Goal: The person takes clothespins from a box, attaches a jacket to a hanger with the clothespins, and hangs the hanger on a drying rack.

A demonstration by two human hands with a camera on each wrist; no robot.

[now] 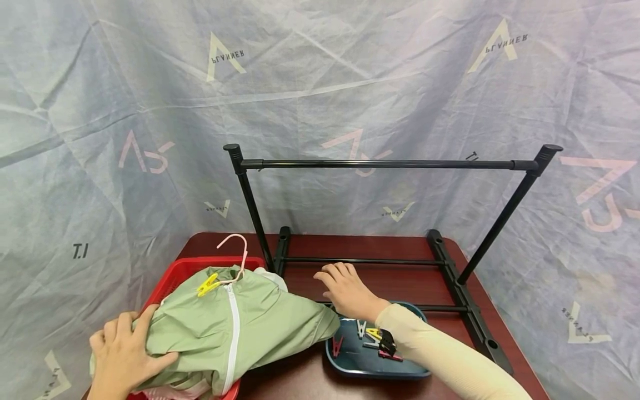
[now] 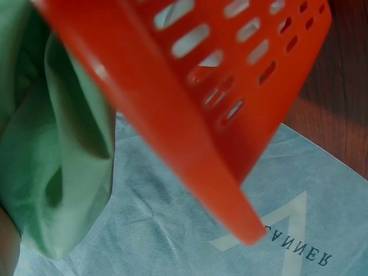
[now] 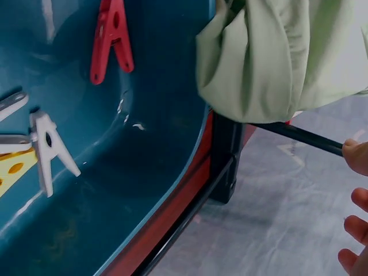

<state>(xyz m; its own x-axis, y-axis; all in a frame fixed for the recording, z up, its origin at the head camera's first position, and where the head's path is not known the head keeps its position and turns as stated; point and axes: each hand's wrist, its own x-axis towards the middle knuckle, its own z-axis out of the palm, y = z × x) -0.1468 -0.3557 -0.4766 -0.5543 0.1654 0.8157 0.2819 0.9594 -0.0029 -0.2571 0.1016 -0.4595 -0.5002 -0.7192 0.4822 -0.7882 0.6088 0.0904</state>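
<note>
A light green jacket point(image 1: 200, 333) with a white zip lies over the red basket point(image 1: 177, 270). The hook of a pink hanger point(image 1: 244, 258) rises from its collar, and a yellow clothespin point(image 1: 208, 284) sits by the neckline. My left hand point(image 1: 122, 350) rests on the jacket's left side, its thumb and fingers spread. In the left wrist view, green cloth point(image 2: 57, 155) hangs beside the basket's rim. My right hand point(image 1: 350, 291) hovers empty above the far edge of the blue tray point(image 1: 350, 364), fingers loosely bent. One jacket sleeve point(image 1: 320, 322) reaches the tray's left edge.
Several clothespins lie in the tray, among them a red one point(image 3: 112, 40) and a white one point(image 3: 49, 146). A black clothes rack point(image 1: 380, 164) stands behind on the dark red table point(image 1: 400, 283). Printed grey cloth point(image 1: 320, 83) hangs all round.
</note>
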